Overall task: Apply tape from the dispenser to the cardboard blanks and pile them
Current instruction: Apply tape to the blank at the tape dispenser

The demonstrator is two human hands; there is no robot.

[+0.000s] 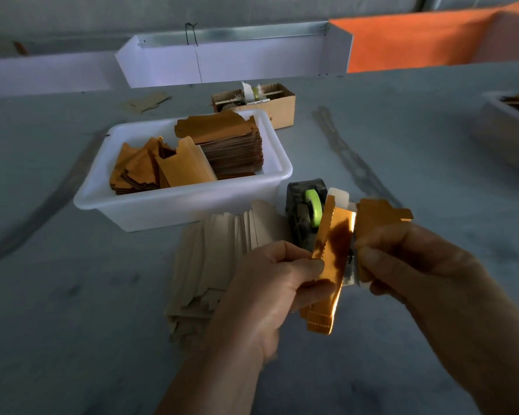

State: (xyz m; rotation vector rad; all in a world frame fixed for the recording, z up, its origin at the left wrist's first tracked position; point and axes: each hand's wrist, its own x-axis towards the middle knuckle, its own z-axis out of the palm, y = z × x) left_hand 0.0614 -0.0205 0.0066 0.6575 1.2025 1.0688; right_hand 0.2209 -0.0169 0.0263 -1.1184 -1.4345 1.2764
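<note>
— What's on the desk (72, 295)?

— One white tub (150, 205) mid-desk with two stacks of blanks, one fanned pile (222, 250) before it, one dispenser (304, 217).

— And you?

— My left hand (270, 283) and right hand (408, 265) pinch one gold blank (333, 250) above the near edge. It looks light, stiff, glossy; I'd hold its edges.

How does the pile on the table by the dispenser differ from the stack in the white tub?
The fanned pile lies on the bare table, pale side up, slid into a spread; the tub stack sits inside the white tub, gold side up, squared and taller. The fanned pile lies beside the tape dispenser; the tub stack sits farther back. Both look like flat cut blanks.
</note>
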